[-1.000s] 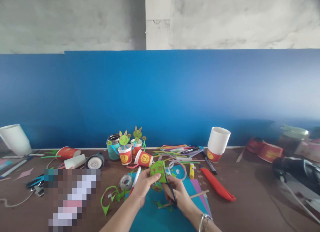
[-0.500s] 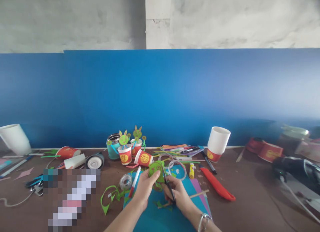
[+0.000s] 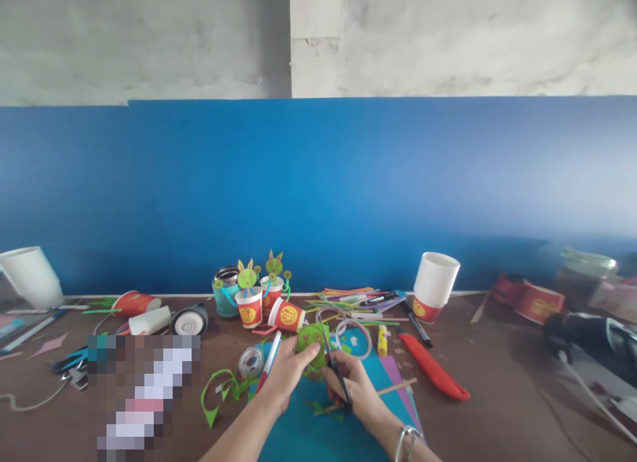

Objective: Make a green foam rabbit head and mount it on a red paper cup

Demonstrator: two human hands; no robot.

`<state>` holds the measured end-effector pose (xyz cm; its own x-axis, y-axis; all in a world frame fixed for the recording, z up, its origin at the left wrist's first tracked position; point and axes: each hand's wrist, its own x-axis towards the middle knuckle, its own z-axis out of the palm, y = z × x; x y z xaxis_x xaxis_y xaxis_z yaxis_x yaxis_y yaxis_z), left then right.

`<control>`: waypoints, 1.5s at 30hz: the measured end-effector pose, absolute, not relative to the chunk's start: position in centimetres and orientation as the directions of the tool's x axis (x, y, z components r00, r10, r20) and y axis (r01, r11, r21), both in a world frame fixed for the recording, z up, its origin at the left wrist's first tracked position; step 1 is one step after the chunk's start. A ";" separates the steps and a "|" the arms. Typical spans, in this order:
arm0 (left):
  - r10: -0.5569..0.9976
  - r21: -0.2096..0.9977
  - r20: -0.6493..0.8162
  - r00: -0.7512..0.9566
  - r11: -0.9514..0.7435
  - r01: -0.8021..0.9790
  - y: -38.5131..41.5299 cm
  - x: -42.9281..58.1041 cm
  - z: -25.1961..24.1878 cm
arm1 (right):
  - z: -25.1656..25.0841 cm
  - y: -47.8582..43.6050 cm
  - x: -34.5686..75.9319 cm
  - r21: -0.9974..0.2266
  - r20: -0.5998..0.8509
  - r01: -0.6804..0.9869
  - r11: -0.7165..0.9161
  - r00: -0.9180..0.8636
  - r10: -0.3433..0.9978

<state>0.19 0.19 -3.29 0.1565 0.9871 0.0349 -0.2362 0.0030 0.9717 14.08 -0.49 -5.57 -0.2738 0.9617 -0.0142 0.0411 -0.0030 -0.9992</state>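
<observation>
Near the bottom centre my left hand (image 3: 291, 368) pinches a green paper piece (image 3: 311, 346) with a drawn face on it. My right hand (image 3: 354, 387) is closed round the handles of dark scissors (image 3: 340, 380), whose blades point up along the right edge of the green paper. Both hands are above a blue sheet (image 3: 298, 435) on which small green scraps and a thin wooden stick (image 3: 397, 386) lie. Green cut-offs (image 3: 212, 402) lie left of the sheet, beside a tape roll (image 3: 251, 362) and a marker (image 3: 273, 353).
Paper cups with green paper figures (image 3: 249, 306) stand behind my hands, near a teal jar (image 3: 226, 306). Coloured sticks (image 3: 348, 296) lie at the back. Stacked cups (image 3: 436, 283), a glue stick (image 3: 382, 340) and a red cutter (image 3: 432, 367) are to the right.
The green paper has turned slightly in my left hand, and its lower part sits a little nearer the scissors. My left forearm has shifted slightly left.
</observation>
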 end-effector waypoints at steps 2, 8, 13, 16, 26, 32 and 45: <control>0.987 0.973 0.041 0.155 -0.004 -0.231 0.2 0.1 -3.2 | -5.6 -0.5 14.1 -0.999 -0.010 0.037 0.000 -0.284 0.959; 0.985 0.976 0.070 0.157 -0.036 -0.214 0.4 -0.4 -3.2 | -6.6 -0.1 14.3 -0.999 0.039 -0.027 0.032 -0.333 0.942; 0.985 0.978 0.081 0.154 -0.049 -0.201 0.5 -0.5 -3.3 | -7.0 0.0 14.4 -0.998 0.060 -0.037 0.050 -0.333 0.941; 0.984 0.980 0.080 0.159 -0.049 -0.191 0.5 -0.6 -3.2 | -6.6 -0.1 14.3 -0.998 0.061 -0.038 0.051 -0.339 0.939; 0.975 0.987 0.071 0.212 -0.038 -0.159 1.0 -1.3 -2.8 | -5.8 -0.3 14.2 -0.997 0.029 0.058 0.051 -0.329 0.944; 0.974 0.983 0.068 0.214 -0.030 -0.179 1.0 -1.4 -2.5 | -5.6 -0.4 14.1 -0.996 0.034 0.072 0.061 -0.334 0.942; 0.981 0.925 -0.038 0.189 0.106 -0.364 0.4 -0.4 -3.7 | -6.3 -0.1 14.1 -1.000 0.022 -0.002 0.023 -0.301 0.953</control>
<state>-0.41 0.41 -3.70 0.1891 0.9812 -0.0382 -0.3637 0.1062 0.9255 14.06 -0.14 -6.26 -0.3006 0.9535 0.0225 -0.0023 0.0228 -0.9997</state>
